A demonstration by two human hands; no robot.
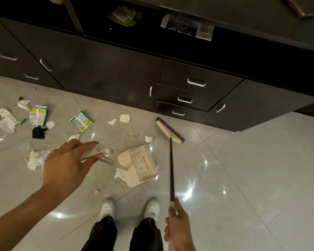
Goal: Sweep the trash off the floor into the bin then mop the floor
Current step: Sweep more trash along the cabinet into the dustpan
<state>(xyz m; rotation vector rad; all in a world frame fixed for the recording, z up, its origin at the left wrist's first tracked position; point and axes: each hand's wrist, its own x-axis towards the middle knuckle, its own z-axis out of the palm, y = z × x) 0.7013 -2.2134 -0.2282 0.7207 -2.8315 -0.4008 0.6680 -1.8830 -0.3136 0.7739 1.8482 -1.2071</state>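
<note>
Glossy grey floor tiles (243, 178) fill the lower part of the head view and run up to a row of dark cabinets (107, 69) with metal handles.

Trash location: crumpled tissues (35, 159), two green-and-yellow packets (82, 121), a black crumpled bag (38, 132) and crumbs lie scattered over the left and centre of the floor.

Left hand (67, 163): fingers curled round the top grip of the dustpan handle (112, 163). The beige dustpan (138, 165) stands on the floor ahead of two white shoes (107, 208), with one tissue touching its near left edge.

Right hand (177, 227): closed round the near end of the broom handle (171, 169). The broom head (169, 130) rests on the floor near the cabinet base, beyond and to the right of the dustpan, apart from it.

A thin wooden stick (140, 207) lies between the shoes.
</note>
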